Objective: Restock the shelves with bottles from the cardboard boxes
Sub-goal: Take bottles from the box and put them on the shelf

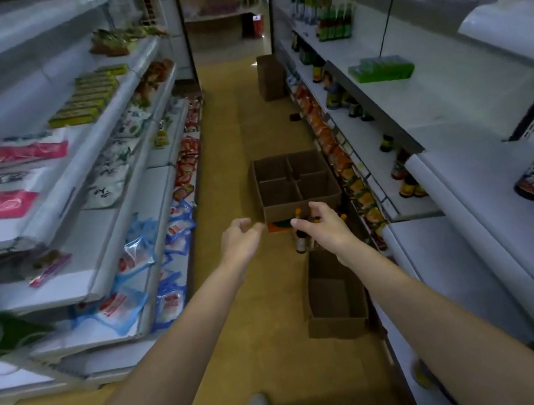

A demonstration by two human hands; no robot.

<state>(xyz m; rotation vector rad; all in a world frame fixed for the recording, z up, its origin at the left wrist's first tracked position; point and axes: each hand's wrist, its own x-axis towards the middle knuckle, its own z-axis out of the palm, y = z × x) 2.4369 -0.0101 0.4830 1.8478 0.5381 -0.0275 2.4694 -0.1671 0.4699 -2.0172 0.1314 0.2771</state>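
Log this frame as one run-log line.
phase: reaching | left hand: open, holds nothing | right hand: open, over bottles | divided box: looks empty | bottles: on floor

Both bare arms stretch forward toward twelve o'clock, the forearms converging from the lower corners. The left hand (240, 240) sits at about eleven o'clock of the right, palm turned inward, fingers loosely curled and holding nothing. The right hand (321, 225) is palm down, fingers bent and spread, thumb pointing toward nine o'clock.
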